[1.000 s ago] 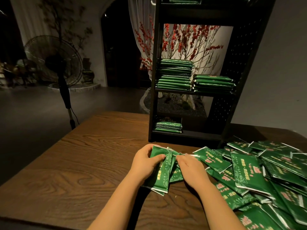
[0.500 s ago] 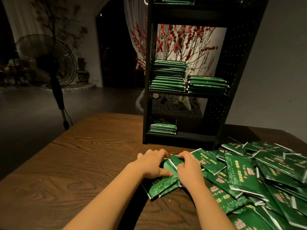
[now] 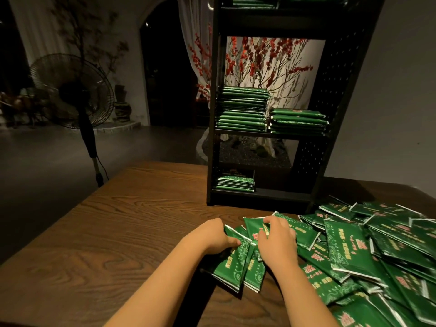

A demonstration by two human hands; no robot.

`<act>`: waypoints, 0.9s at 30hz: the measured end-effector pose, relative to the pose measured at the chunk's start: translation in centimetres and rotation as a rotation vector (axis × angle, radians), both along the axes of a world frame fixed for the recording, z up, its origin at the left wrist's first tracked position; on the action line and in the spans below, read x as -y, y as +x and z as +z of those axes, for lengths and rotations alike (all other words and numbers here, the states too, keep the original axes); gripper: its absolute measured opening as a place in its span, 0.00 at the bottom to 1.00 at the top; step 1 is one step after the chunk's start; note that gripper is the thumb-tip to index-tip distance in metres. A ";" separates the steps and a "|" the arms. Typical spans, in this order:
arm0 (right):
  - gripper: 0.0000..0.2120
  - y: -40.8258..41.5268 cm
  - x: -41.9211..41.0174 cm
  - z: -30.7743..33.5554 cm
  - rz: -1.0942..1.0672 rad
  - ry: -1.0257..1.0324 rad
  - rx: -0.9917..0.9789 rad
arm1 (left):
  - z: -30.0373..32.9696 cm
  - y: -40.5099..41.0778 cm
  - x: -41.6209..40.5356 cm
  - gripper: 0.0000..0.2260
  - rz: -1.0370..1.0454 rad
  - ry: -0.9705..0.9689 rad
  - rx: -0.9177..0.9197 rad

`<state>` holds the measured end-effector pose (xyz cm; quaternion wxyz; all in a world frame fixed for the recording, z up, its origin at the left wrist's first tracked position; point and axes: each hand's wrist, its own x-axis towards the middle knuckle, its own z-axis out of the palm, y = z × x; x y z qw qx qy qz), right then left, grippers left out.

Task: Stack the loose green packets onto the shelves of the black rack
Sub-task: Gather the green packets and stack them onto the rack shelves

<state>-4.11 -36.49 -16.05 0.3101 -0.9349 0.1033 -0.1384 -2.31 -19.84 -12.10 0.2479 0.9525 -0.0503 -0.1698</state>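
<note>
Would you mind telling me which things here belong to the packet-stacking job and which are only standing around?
Belongs to the job:
- bundle of green packets gripped by left hand and right hand
- loose packet pile
- black rack
- stacks already shelved

Just standing around:
- pedestal fan
- red blossom branches
- wooden table

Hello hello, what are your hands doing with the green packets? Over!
Left hand and right hand both gripping a small bundle of packets on the table. Black rack part-filled. Nothing in the way.
</note>
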 end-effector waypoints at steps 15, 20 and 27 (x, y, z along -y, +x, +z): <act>0.14 0.2 0.2 0.0 -0.064 0.079 0.001 | 0.1 -3.9 3.2 0.13 0.009 -0.152 0.043; 0.14 0.5 0.6 0.0 -0.079 0.216 0.034 | -0.4 -3.1 1.4 0.15 0.137 -0.374 -0.007; 0.18 0.9 0.5 -0.5 -0.022 0.395 0.015 | -0.4 -2.7 -2.0 0.03 0.311 -0.993 -0.055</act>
